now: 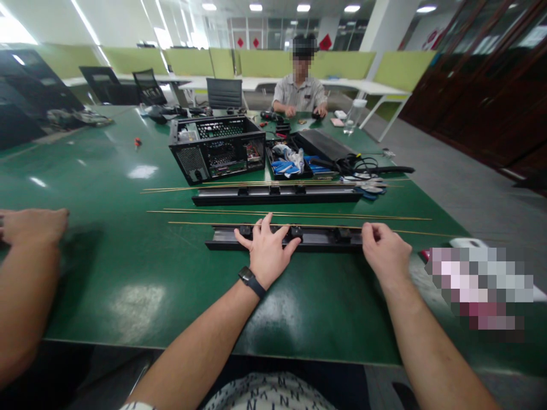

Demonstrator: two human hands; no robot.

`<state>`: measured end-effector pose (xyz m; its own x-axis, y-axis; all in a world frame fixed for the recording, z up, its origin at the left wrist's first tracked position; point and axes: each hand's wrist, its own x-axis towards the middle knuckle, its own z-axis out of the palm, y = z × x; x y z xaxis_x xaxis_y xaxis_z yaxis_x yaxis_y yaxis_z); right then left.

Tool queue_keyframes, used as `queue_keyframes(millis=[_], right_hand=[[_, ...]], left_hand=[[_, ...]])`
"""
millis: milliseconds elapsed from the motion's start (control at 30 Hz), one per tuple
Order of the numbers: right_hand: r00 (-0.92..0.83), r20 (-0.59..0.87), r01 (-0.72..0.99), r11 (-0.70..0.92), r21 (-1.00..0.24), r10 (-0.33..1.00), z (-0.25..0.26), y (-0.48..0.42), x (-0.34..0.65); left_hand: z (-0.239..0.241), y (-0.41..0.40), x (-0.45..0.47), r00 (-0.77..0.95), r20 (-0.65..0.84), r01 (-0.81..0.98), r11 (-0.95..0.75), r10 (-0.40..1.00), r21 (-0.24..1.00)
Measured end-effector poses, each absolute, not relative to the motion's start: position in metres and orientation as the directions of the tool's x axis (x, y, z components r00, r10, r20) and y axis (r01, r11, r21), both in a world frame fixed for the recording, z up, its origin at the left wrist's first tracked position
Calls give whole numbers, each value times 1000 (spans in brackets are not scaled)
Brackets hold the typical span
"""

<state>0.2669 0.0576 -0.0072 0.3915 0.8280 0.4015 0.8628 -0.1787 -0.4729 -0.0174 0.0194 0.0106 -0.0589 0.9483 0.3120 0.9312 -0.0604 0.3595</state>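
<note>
My left hand (270, 245), wearing a dark wristwatch (252, 281), lies with spread fingers over a black channel-shaped rail (231, 244). Small black blocks (342, 234) sit along the rail, and the fingers hide part of it. At the rail's right end my right hand (385, 250) is closed in a pinch on a thin brass-coloured rod (427, 233), which runs along the rail's far edge and sticks out past both ends. Just beyond lie more thin rods (205, 212) and a second black rail (277, 199) with similar blocks.
Another person's forearm and hand (36, 228) rest at the left edge. An open computer case (217, 151) and a box with blue-white gloves (288, 162) stand farther back. Across the green table (106, 256) sits a person (301, 94). A clear bottle (354, 117) stands back right.
</note>
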Motion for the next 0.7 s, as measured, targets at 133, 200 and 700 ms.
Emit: queue_keyframes(millis=[133,200,700], right_hand=[[424,414,862,-219,-457,806,-7,58,269],[442,410,855,-237,-461,798,-7,58,269],[478,373,829,-267,-492,796,-2,55,261]], left_hand=[[10,20,-18,-54,328,933,-69,943,352],[9,20,-18,-52,328,934,-70,943,349],[3,21,-21,-2,377,945,-122,926,304]])
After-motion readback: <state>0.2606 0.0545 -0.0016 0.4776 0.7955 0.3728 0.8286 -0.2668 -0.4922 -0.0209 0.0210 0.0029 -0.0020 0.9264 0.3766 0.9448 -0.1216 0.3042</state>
